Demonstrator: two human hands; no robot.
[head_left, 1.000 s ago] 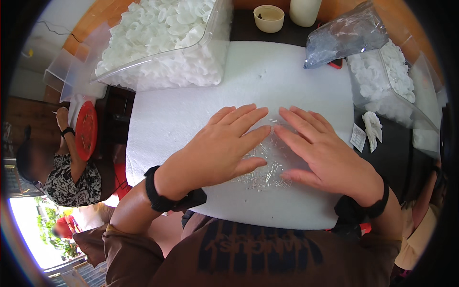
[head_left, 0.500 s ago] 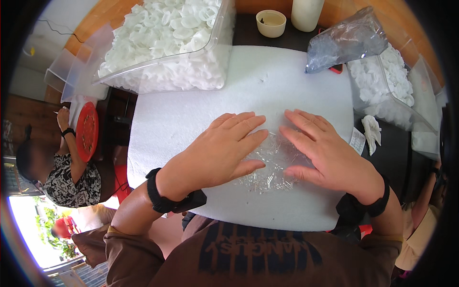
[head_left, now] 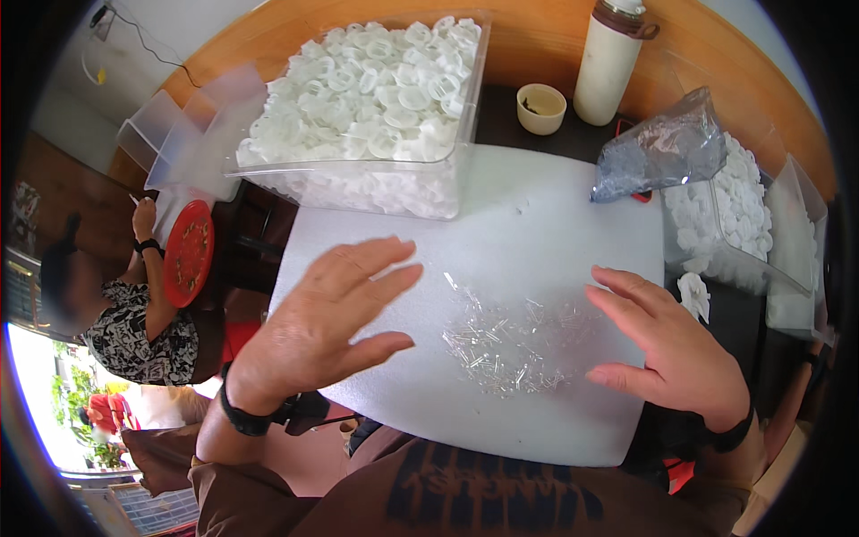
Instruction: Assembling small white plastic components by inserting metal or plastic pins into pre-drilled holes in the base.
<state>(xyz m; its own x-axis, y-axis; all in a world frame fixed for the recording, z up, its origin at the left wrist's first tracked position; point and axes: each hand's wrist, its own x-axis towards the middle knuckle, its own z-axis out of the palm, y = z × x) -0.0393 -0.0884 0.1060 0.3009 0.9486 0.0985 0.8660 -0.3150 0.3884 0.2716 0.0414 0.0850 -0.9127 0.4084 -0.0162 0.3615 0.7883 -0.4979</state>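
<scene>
Both the left hand (head_left: 324,313) and the right hand (head_left: 673,351) have moved outward, grip released and empty, leaving the scattered clear slender pieces (head_left: 489,342) uncovered between them on the white pad (head_left: 557,240).

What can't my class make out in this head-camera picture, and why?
All in the head view:
Left hand: palm turned away, hidden by its own back.
Clear slivers: too small and jumbled to count.
Red object: mostly covered by the grey plastic bag.
Bits on the red tray: too small to identify.
Arm at far right: its owner is largely cut off by the dark rim.
</scene>
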